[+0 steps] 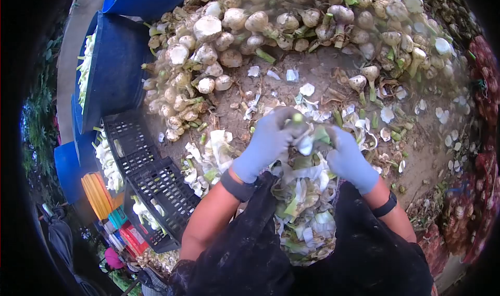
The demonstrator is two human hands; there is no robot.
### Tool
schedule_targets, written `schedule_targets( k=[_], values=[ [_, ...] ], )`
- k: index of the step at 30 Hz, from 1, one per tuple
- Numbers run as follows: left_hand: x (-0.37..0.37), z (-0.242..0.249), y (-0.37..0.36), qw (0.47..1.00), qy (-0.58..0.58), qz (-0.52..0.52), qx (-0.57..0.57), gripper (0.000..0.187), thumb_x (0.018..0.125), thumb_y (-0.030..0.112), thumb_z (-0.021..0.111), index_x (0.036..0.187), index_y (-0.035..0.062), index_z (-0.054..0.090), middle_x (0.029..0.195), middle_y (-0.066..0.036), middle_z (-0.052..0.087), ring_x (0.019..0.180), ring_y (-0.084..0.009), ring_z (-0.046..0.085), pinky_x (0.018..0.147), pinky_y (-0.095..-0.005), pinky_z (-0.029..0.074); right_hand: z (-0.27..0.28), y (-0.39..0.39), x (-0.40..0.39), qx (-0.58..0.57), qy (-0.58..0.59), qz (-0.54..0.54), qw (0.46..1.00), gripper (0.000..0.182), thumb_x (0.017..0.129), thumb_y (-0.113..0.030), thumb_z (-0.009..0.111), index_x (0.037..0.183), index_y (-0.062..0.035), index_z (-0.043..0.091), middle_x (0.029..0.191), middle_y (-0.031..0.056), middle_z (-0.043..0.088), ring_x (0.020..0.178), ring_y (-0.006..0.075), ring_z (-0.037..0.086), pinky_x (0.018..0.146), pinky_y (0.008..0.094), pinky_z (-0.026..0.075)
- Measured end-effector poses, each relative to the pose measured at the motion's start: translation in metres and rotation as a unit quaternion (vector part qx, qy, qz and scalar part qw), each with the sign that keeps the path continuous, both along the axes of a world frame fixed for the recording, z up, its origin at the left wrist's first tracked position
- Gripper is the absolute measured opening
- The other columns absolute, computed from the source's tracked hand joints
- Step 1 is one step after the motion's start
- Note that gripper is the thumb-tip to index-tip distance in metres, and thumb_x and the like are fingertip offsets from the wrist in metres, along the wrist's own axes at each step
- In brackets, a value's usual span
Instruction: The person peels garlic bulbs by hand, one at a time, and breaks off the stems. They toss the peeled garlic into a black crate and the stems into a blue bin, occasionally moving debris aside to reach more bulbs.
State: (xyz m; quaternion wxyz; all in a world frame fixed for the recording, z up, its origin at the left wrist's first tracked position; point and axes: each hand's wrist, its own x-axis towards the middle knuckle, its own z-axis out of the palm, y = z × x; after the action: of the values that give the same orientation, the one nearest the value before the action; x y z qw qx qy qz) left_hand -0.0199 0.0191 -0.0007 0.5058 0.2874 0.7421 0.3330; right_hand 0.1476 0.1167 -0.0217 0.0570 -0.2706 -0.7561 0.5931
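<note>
Both my hands wear pale grey-blue gloves and meet above my lap. My left hand [268, 142] is closed round a garlic bulb [304, 144], smeared by motion, with its cut green stem end pointing up. Beside it, my right hand [348, 158] is closed with a greenish-white strip of garlic skin [321, 134] at its fingertips. The fingers partly hide the bulb. Between my dark-clothed legs lies a heap of stripped garlic skins [307, 207].
A large pile of unpeeled garlic bulbs [234, 20] curves across the far ground. Black plastic crates [164, 184] and blue bins [117, 61] stand at left, with whitish garlic beside them. Red mesh sacks [484, 77] line the right. Loose skins [307, 90] litter the dirt.
</note>
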Motion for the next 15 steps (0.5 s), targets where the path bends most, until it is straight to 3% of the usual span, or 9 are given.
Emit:
schedule_targets(
  k=[1,2,3,5,7,8,12,14,15],
  values=[
    [0.001,0.002,-0.004,1.0,-0.003,0.0,0.001,0.024,0.086,0.015,0.061,0.105,0.0016,0.061,0.098,-0.008,0.063,0.09,-0.0198,0.062,0.085,-0.0305,0.049,0.0,0.004,0.004,0.105,-0.045,0.01,0.993,0.031,0.075,0.0,0.055,0.106,-0.0018,0.06,0.092,0.0188,0.062,0.083,0.0371,0.06,0.071,0.0439,0.047],
    [0.002,0.003,-0.008,0.98,-0.159,0.108,0.044,0.026,0.088,0.018,0.06,0.106,-0.001,0.059,0.102,-0.009,0.063,0.092,-0.0204,0.062,0.087,-0.0322,0.049,-0.013,0.006,0.009,0.168,-0.091,0.013,0.982,0.029,0.073,-0.002,0.054,0.102,-0.0013,0.059,0.091,0.0205,0.061,0.085,0.0378,0.059,0.072,0.0461,0.047],
    [0.002,0.004,-0.009,0.923,-0.31,0.21,0.085,0.029,0.09,0.02,0.059,0.106,-0.0036,0.058,0.105,-0.009,0.062,0.095,-0.021,0.063,0.089,-0.034,0.05,-0.019,0.006,0.015,0.17,-0.095,0.013,0.981,0.029,0.073,-0.002,0.054,0.102,-0.0013,0.059,0.091,0.0205,0.061,0.085,0.0378,0.059,0.072,0.0461,0.047],
    [-0.001,0.001,-0.012,0.894,-0.346,0.251,0.137,0.029,0.092,0.019,0.054,0.11,-0.0036,0.056,0.107,-0.011,0.062,0.096,-0.0211,0.062,0.089,-0.0335,0.05,-0.013,0.002,0.022,0.164,-0.138,0.127,0.968,0.019,0.075,-0.006,0.054,0.091,-0.0016,0.062,0.084,0.0197,0.061,0.079,0.0363,0.061,0.069,0.0452,0.049],
    [-0.009,-0.001,-0.012,0.823,-0.4,0.325,0.238,0.031,0.096,0.018,0.046,0.117,-0.0037,0.053,0.111,-0.014,0.061,0.099,-0.0215,0.061,0.089,-0.0326,0.05,0.021,-0.013,0.024,0.012,-0.222,0.345,0.912,0.014,0.07,-0.01,0.057,0.079,-0.0046,0.066,0.077,0.0202,0.063,0.071,0.0349,0.064,0.06,0.0411,0.052],
    [-0.015,-0.013,-0.015,0.793,-0.426,0.349,0.258,0.037,0.099,0.024,0.041,0.123,-0.0023,0.048,0.116,-0.015,0.059,0.104,-0.0231,0.059,0.092,-0.0363,0.05,0.033,-0.017,0.027,-0.06,-0.172,0.477,0.86,0.023,0.068,-0.01,0.056,0.089,-0.0052,0.066,0.08,0.0197,0.065,0.072,0.0345,0.065,0.06,0.0407,0.052],
    [-0.033,-0.024,-0.022,0.802,-0.44,0.373,0.154,0.042,0.098,0.032,0.042,0.125,0.0,0.047,0.119,-0.016,0.057,0.108,-0.0298,0.058,0.089,-0.0454,0.052,0.037,-0.023,0.033,-0.104,-0.134,0.532,0.829,0.031,0.072,-0.015,0.06,0.101,-0.007,0.062,0.074,0.0172,0.063,0.07,0.0349,0.063,0.063,0.0429,0.05],
    [-0.059,-0.009,0.002,0.807,-0.334,0.437,0.216,0.038,0.098,0.03,0.043,0.121,-0.0001,0.049,0.116,-0.016,0.058,0.105,-0.0286,0.059,0.087,-0.0441,0.053,0.039,-0.005,0.033,0.047,-0.253,0.432,0.864,0.038,0.077,-0.022,0.063,0.112,-0.0091,0.058,0.084,0.0177,0.064,0.079,0.0351,0.063,0.069,0.0427,0.05],
    [-0.097,0.008,0.005,0.848,-0.279,0.357,0.274,0.038,0.098,0.03,0.043,0.12,-0.0005,0.05,0.116,-0.015,0.058,0.103,-0.0264,0.06,0.086,-0.0416,0.053,0.04,0.004,0.036,0.072,-0.223,0.372,0.898,0.041,0.078,-0.025,0.064,0.116,-0.0099,0.056,0.089,0.0175,0.064,0.083,0.0351,0.062,0.071,0.0417,0.049]
  ],
)
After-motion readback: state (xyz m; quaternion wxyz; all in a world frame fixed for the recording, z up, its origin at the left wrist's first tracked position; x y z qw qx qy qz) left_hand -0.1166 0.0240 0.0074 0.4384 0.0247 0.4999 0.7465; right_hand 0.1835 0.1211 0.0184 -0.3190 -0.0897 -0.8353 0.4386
